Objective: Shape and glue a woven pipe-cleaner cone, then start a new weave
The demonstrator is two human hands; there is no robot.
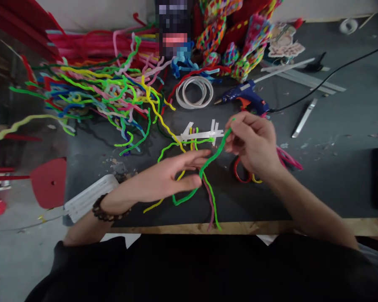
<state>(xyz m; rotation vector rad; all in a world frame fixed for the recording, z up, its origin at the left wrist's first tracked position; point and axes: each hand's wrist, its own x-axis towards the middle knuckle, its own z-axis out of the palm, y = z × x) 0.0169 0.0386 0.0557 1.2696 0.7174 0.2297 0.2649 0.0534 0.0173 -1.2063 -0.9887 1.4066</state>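
Note:
A bright green pipe cleaner point(218, 152) runs slantwise between my two hands. Its upper end is pinched between the thumb and fingers of my right hand point(253, 140). Lower down, it passes by the fingertips of my left hand point(163, 174), whose fingers are stretched out with the thumb apart, the thumb tip touching it. Beneath the hands, yellow, pink and green pipe cleaners hang from strips of white tape point(198, 135) stuck to the table. A pink strand point(210, 201) and a light green strand point(214, 199) reach the front edge. My left hand partly hides these strands.
A tangled heap of coloured pipe cleaners point(103, 92) lies at the back left. Behind my right hand are a blue glue gun point(245, 95) with its cord, a coil of white tubing point(195, 92) and tweezers point(304, 118). Red-handled scissors point(241, 171) lie beside my right wrist; a white power strip point(91, 195) sits left.

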